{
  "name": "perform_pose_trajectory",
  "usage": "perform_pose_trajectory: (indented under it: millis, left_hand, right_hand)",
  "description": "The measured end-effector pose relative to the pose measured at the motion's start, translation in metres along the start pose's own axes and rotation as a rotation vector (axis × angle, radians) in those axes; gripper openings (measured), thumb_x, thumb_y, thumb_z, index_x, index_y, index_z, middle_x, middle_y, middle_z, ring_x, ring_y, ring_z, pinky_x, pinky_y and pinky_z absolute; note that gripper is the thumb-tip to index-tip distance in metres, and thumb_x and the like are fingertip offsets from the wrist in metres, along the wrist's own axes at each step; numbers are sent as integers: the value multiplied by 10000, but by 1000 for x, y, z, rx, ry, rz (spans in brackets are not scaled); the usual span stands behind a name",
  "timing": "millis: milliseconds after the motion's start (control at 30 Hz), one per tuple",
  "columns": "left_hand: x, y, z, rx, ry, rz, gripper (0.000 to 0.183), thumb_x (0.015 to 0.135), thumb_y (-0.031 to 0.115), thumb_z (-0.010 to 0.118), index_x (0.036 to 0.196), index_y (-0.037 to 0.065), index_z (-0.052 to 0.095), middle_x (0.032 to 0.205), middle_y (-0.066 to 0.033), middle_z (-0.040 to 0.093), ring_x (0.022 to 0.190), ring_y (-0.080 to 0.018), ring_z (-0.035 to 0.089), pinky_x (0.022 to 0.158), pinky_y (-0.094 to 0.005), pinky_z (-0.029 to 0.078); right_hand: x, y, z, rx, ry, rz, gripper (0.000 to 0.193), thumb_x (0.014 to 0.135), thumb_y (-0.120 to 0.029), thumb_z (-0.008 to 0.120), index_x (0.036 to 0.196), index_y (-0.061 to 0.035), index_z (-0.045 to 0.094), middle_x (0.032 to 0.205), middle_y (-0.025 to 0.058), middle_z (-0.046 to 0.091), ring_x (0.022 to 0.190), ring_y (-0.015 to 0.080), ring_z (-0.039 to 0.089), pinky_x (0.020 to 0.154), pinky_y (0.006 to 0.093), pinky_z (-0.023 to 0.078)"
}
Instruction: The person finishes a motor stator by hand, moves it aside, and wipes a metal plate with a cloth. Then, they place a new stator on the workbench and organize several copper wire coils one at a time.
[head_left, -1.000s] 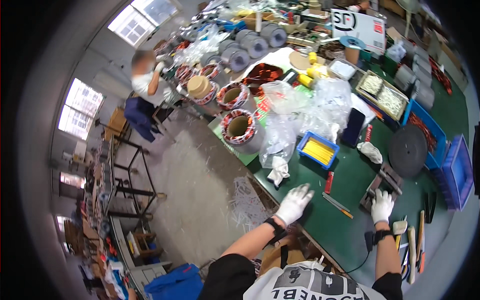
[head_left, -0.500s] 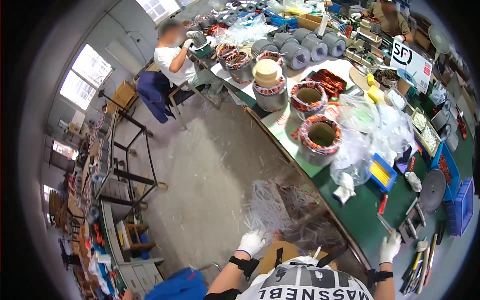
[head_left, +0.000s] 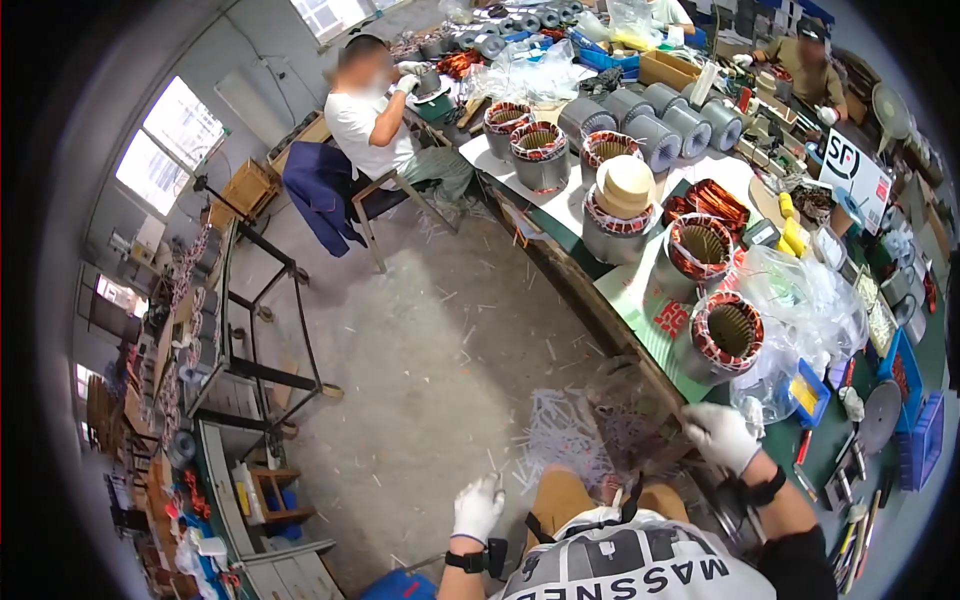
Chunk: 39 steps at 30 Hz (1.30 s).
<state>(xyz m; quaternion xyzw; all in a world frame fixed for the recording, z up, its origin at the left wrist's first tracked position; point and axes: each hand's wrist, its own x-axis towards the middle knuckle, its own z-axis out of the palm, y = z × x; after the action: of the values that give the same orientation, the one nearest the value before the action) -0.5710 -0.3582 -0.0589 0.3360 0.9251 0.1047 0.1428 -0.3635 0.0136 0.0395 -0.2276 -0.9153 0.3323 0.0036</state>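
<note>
My left hand (head_left: 478,508), in a white glove with a dark wrist strap, hovers in front of my body over the floor; its fingers are loosely bent and hold nothing visible. My right hand (head_left: 724,440), gloved too, is by the near edge of the green workbench (head_left: 675,398), its fingers reaching left with nothing seen in them. Nearest to it stands a motor stator (head_left: 727,333) with red-and-white laced windings and an open bore. Behind that are another stator (head_left: 700,248) and a stator with a cream ring-shaped block (head_left: 625,187) on top.
A clear plastic bag (head_left: 800,295), a blue tray with yellow strips (head_left: 808,392), a red-handled tool (head_left: 803,447) and a grey disc (head_left: 880,415) lie to the right. Paper scraps (head_left: 565,435) litter the floor. A seated person (head_left: 365,125) works at the far left.
My right hand has moved left and away from the tools at the bench's right, toward the near stator. My left hand has dropped slightly and shifted left. The view has turned.
</note>
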Motion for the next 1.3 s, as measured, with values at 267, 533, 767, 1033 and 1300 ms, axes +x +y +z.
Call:
perform_pose_trajectory:
  millis: [267, 533, 767, 1033, 1300]
  left_hand:
    - [121, -101, -73, 87, -61, -51, 332, 803, 263, 592, 1092, 103, 621, 1000, -142, 654, 918, -337, 628, 826, -466, 490]
    - [348, -85, -179, 206, 67, 423, 343, 807, 222, 584, 1112, 66, 597, 1044, -151, 633, 922, -326, 610, 836, -439, 480]
    - [477, 15, -207, 41, 33, 752, 365, 816, 189, 568, 1158, 61, 580, 1088, -148, 624, 971, -315, 604, 855, -408, 475]
    - [602, 156, -273, -539, -72, 734, 220, 819, -3, 539, 1011, 13, 644, 893, -136, 658, 821, -246, 661, 763, -315, 514]
    - [820, 269, -269, -584, -124, 547, 322, 899, 157, 528, 1148, -36, 598, 1012, -113, 637, 904, -145, 627, 732, -263, 518]
  right_hand:
    - [189, -75, -60, 180, 360, -88, 270, 845, -129, 549, 1062, 16, 616, 956, 209, 637, 890, 333, 634, 806, 381, 498]
    - [292, -46, -119, 635, 860, 405, 349, 904, -170, 541, 1205, 7, 555, 1091, 110, 630, 968, 183, 597, 844, 294, 469]
    - [386, 36, -175, 893, 777, 595, 374, 916, -217, 560, 1211, 12, 535, 1001, 72, 595, 884, 158, 570, 779, 283, 492]
    - [552, 203, -169, 557, 853, 694, 295, 841, -235, 591, 995, 13, 628, 842, 132, 657, 708, 256, 619, 675, 374, 490]
    - [693, 89, -184, 492, 359, 411, 445, 780, -346, 569, 959, 48, 669, 895, 244, 670, 838, 358, 658, 774, 400, 508]
